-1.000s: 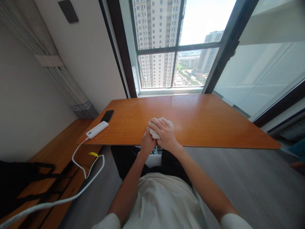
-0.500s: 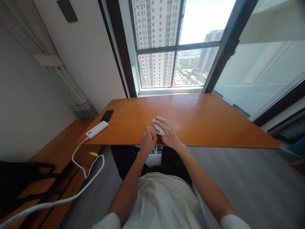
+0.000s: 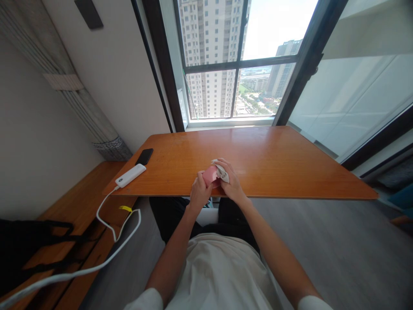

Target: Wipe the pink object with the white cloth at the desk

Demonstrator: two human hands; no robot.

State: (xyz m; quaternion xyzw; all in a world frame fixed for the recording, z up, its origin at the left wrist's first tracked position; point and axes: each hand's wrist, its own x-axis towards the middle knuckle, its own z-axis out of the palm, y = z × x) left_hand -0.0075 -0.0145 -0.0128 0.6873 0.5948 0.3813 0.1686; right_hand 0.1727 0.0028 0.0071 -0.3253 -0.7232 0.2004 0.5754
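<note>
Just above the table's near edge, my left hand (image 3: 199, 191) is closed around a small pink object (image 3: 210, 175) with smooth sides; its exact kind does not show. My right hand (image 3: 233, 187) grips a crumpled white cloth (image 3: 222, 172), its fingers curled over the top. The cloth touches the right side of the pink object. Both hands are close together, and their fingers hide part of each thing.
A wooden table (image 3: 277, 165) spans the space before me. On its left lie a black phone (image 3: 144, 156) and a white power bank (image 3: 130, 175) with a white cable (image 3: 97, 269) trailing down. A dark bag (image 3: 29, 241) rests at far left. The window stands beyond.
The cloth has shifted to the right and more of the pink object shows. My right hand has moved slightly right and its grip on the cloth has changed.
</note>
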